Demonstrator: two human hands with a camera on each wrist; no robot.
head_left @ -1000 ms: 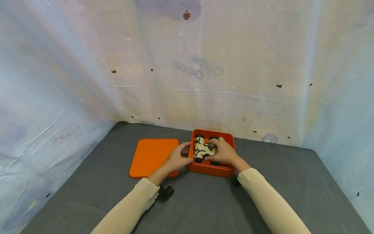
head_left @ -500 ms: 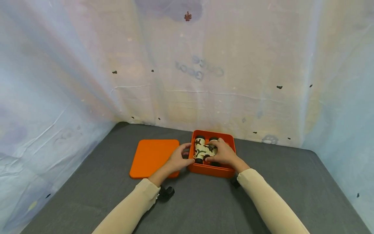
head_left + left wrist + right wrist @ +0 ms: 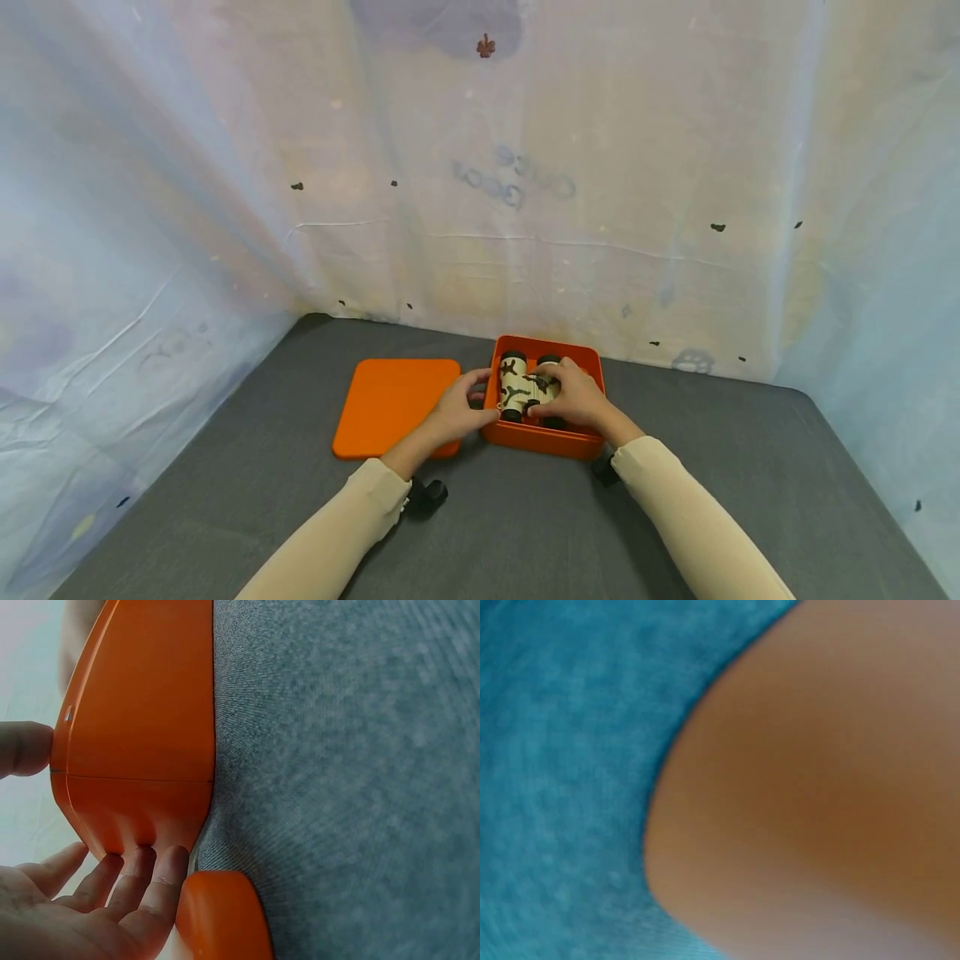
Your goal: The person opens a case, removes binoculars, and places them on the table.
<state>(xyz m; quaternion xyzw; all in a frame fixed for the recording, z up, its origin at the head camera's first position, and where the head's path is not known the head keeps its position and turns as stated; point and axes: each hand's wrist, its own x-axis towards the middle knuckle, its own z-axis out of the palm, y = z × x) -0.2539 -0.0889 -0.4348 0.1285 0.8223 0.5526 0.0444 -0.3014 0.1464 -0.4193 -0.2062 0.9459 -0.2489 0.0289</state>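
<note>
Camouflage-patterned binoculars (image 3: 513,385) with black ends lie inside an open orange box (image 3: 542,440). My right hand (image 3: 582,400) grips their right barrel from above, thumb toward the near end and fingers over the far side. My left hand (image 3: 453,407) holds the box at its left end. In the left wrist view, the fingertips of that hand (image 3: 112,907) press the box's end wall (image 3: 135,799), while the thumb touches near the rim round the corner. Only blurred skin (image 3: 802,802) and grey cloth fill the right wrist view.
A flat orange lid (image 3: 393,407) lies left of the box, partly behind the left hand. Grey cloth (image 3: 517,533) covers the table. A pale patterned curtain (image 3: 465,275) hangs close behind the box. Black wrist devices (image 3: 426,498) sit under both forearms.
Both hands keep their hold on the box and the binoculars, which have barely moved. The whole head view has shifted down very slightly.
</note>
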